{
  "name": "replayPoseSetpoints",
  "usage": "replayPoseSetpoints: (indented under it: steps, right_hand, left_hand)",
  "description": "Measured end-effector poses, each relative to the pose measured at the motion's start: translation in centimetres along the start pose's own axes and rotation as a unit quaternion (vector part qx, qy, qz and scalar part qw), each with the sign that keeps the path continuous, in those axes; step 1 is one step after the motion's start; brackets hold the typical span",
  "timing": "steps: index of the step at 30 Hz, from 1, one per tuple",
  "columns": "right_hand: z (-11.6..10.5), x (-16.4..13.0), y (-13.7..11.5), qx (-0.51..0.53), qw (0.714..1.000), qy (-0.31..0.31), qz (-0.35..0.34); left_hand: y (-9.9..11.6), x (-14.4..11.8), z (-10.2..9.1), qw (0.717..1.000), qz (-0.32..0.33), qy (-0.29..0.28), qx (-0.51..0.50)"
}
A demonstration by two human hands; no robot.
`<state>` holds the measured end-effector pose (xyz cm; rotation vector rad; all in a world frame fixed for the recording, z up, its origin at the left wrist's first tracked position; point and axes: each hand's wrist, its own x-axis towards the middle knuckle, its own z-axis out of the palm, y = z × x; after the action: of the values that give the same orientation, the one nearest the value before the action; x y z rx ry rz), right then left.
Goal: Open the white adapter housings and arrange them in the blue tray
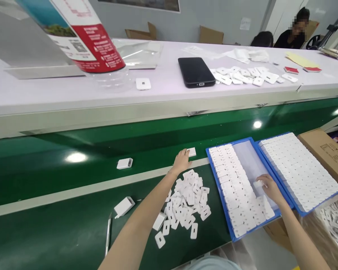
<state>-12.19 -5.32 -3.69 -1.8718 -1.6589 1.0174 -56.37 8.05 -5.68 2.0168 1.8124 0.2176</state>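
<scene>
On the green conveyor belt, my left hand (182,161) reaches forward with its fingers closed on the near left end of a small white plastic housing (191,152). My right hand (270,186) hovers over a blue tray (228,223), pinching a small white plastic piece (258,183) between thumb and fingers. Rows of similar white pieces (236,187) fill the tray's left side and near end; its pale bottom shows beyond them. Beneath my left forearm and beside it lies a loose heap of flat white plates with slots (187,200).
A second tray of white pieces (301,172) adjoins on the right, beside a cardboard box (326,153). More white housings (124,163) and a silver pen-like tool (108,232) lie leftward. The raised shelf bears a bottle (84,41) and a phone (196,71). A person (290,37) sits beyond.
</scene>
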Motion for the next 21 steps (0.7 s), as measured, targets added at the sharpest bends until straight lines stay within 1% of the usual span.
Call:
replayPoseSetpoints:
  steps: [3,5,6,8,11,14,16,18,21]
  right_hand:
    - [1.0,1.0,1.3,-0.065,0.994,-0.09,0.002]
    - [1.4,0.8,1.4,-0.103,0.984,-0.143,0.003]
    - [1.4,0.6,1.2,-0.124,0.979,-0.16,0.003]
    - [0.9,0.4,0.0,-0.174,0.97,-0.172,-0.004]
    - [-0.4,0.2,-3.5,-0.263,0.953,-0.145,-0.034]
    - [-1.5,0.3,-8.7,-0.336,0.931,-0.101,-0.106]
    - [-1.6,0.3,-12.2,-0.369,0.911,-0.082,-0.164]
    - [-1.0,0.2,-15.6,-0.393,0.89,-0.07,-0.22]
    - [0.1,-0.6,-20.6,-0.412,0.859,-0.058,-0.297]
  left_hand:
    - [0.2,4.1,0.9,1.0,-0.002,0.0,0.019]
    - [0.6,5.9,1.6,1.0,-0.002,-0.007,0.024]
    - [0.9,6.5,2.0,1.0,-0.003,-0.008,0.025]
    - [1.4,7.2,2.7,1.0,-0.008,-0.004,0.024]
    - [1.8,6.8,3.3,0.999,-0.025,0.019,0.013]
    - [1.5,4.8,3.1,0.997,-0.048,0.058,-0.018]
    - [0.8,2.5,2.4,0.993,-0.064,0.089,-0.05]
    - [-0.5,-0.6,1.3,0.986,-0.081,0.119,-0.088]
    - [-3.1,-7.2,-0.6,0.97,-0.111,0.157,-0.146]
